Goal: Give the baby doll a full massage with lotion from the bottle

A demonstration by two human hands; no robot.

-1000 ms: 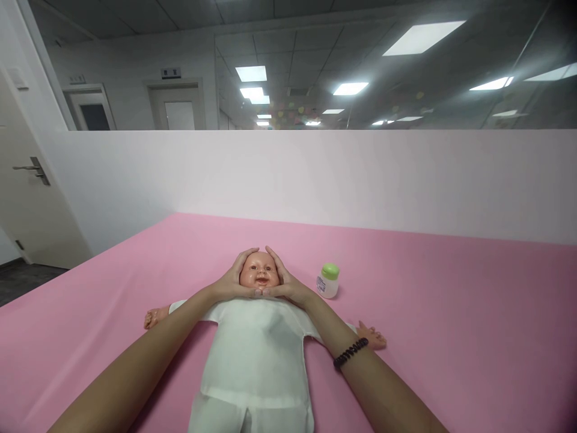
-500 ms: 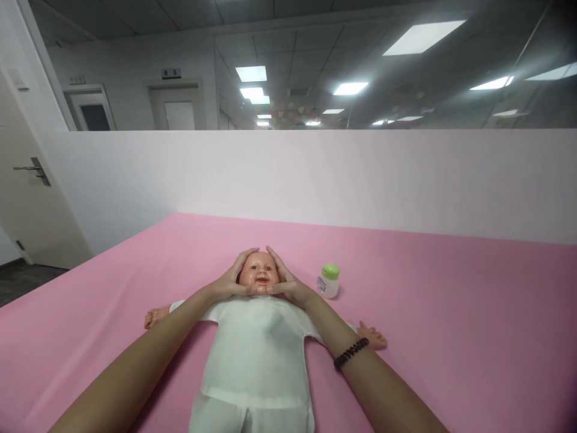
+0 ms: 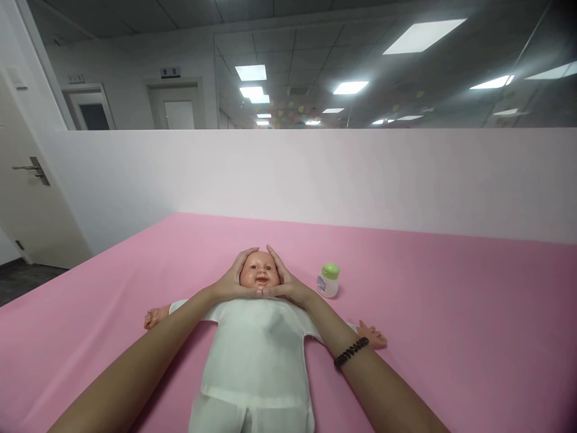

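Observation:
A baby doll [image 3: 255, 355] in a white suit lies on its back on the pink surface [image 3: 451, 313], head away from me. My left hand [image 3: 231, 280] cups the left side of the doll's head [image 3: 258, 271], fingers curved over its crown and thumb under the chin. My right hand [image 3: 283, 279] cups the other side the same way, its thumb meeting the left one under the chin. A black coiled band [image 3: 350, 353] circles my right wrist. The doll's bare hands stick out to either side.
A small white bottle with a green cap [image 3: 329, 280] stands on the pink surface just right of the doll's head. A white partition wall [image 3: 315, 174] runs along the far edge. A door with a lever handle [image 3: 31, 170] is at the left.
My thumbs slid slightly along the doll's chin and back; otherwise both hands stay cupped around the head and nothing else moved.

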